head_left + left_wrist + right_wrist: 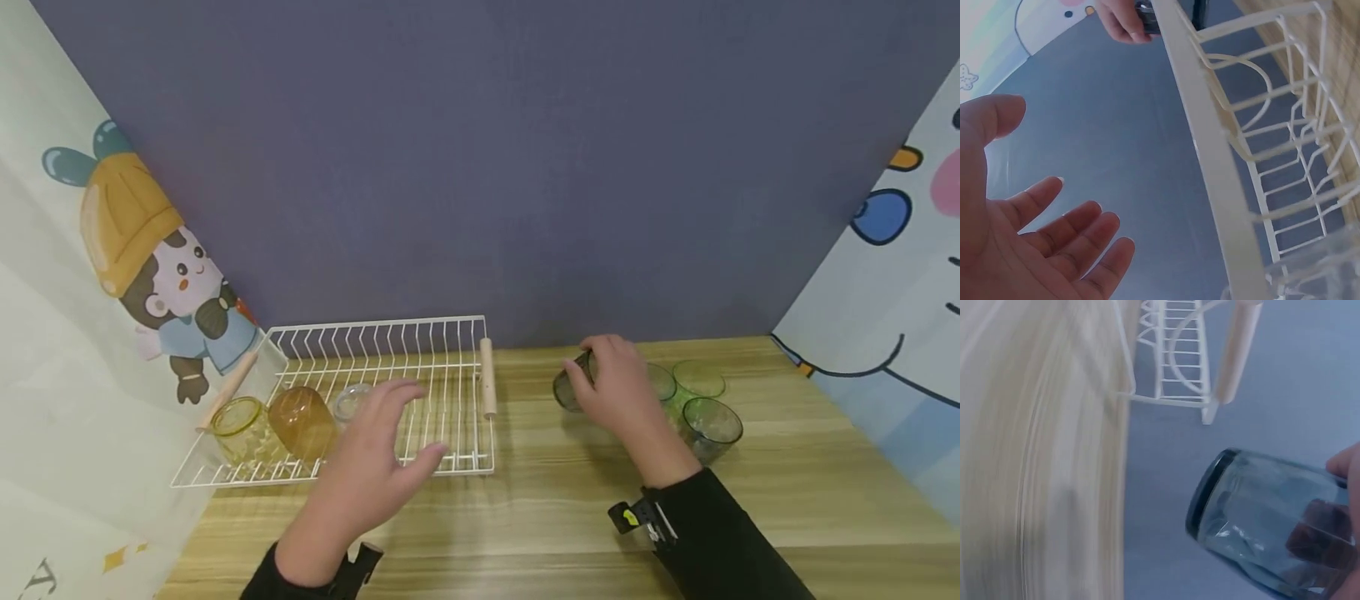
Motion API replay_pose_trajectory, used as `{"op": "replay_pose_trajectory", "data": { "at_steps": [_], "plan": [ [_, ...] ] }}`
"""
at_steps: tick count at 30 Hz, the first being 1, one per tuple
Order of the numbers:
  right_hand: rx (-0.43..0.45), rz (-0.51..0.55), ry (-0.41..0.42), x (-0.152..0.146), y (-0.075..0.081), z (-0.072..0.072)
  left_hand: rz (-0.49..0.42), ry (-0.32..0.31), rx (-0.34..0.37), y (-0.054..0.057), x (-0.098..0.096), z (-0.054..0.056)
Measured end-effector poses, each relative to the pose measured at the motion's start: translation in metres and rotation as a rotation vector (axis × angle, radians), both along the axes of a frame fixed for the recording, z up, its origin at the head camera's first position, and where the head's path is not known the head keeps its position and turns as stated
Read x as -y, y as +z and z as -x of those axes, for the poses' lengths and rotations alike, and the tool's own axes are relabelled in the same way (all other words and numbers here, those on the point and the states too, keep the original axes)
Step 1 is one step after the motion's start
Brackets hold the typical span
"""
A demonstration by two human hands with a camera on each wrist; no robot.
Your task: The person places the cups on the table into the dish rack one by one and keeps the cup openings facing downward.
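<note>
My right hand (618, 383) grips a smoky blue-grey glass (567, 388), tilted on its side and apart from the rack. In the right wrist view the glass (1260, 519) shows its thick dark end toward the rack, with fingers around the other end. My left hand (375, 450) is spread over the front of the white wire rack (420, 472), fingers apart and holding nothing. Inside the rack are a yellow-green glass (240, 429), an amber glass (302, 421) and a clear glass (349, 402), partly hidden by the left hand.
Right of my right hand stand another smoky glass (711, 429), a green glass (697, 379) and a greenish glass (662, 382) partly hidden by the hand. The rack has wooden handles (488, 379). A dark wall (525, 167) rises behind the wooden tabletop (525, 533).
</note>
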State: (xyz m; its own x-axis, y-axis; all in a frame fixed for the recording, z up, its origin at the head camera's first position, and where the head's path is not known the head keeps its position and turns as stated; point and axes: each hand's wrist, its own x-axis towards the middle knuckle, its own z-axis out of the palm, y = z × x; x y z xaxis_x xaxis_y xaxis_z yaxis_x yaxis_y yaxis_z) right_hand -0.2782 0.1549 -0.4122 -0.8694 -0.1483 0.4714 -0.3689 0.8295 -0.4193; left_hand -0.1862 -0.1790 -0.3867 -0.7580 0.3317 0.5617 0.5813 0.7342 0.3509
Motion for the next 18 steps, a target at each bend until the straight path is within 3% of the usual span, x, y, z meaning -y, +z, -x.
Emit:
{"op": "replay_pose_trajectory", "data": {
  "at_steps": [8, 18],
  "plan": [
    [-0.107, 0.227, 0.097, 0.007, -0.002, -0.024, -0.077, -0.009, 0.045, 0.006, -0.008, -0.008],
    [-0.030, 0.560, 0.206, 0.006, 0.005, -0.040, -0.155, -0.025, 0.051, 0.005, -0.012, -0.015]
  ]
}}
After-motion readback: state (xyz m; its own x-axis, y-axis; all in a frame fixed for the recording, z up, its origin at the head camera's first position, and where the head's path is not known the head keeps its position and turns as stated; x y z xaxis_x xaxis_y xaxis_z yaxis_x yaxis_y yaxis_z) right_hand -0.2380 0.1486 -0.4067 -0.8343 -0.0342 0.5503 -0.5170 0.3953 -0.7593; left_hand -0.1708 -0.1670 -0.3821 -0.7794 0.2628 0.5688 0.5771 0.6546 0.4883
